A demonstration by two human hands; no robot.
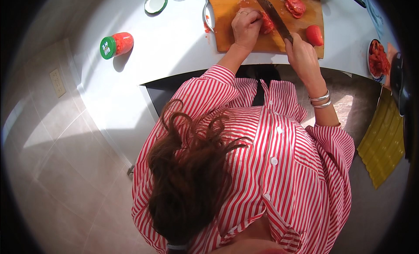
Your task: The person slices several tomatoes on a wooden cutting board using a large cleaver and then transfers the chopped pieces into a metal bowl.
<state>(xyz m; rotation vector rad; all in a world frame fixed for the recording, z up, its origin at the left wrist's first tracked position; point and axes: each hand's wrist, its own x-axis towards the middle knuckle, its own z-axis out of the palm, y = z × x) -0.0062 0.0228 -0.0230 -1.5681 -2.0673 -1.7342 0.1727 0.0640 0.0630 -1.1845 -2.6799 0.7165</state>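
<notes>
My right hand (302, 55) grips the handle of a kitchen knife (273, 15), whose broad blade slants up and left over the cutting board. Just left of the blade, my left hand (247, 26) has its fingers curled against a red tomato piece (266, 23), steadying it on the wood. Part of that piece is hidden by the fingers. On the wooden cutting board (229, 5), sliced tomato (295, 6) lies beyond the knife to the right. A smooth tomato chunk (315, 35) sits at the board's right edge.
A glass jar (123, 43) of red pieces with a green lid lies at the left. Behind it rests a green-rimmed jar lid (156, 3). Right, a bowl (379, 78) holds red tomato scraps. A metal rim (206, 16) shows beside the board on the white countertop (176, 34).
</notes>
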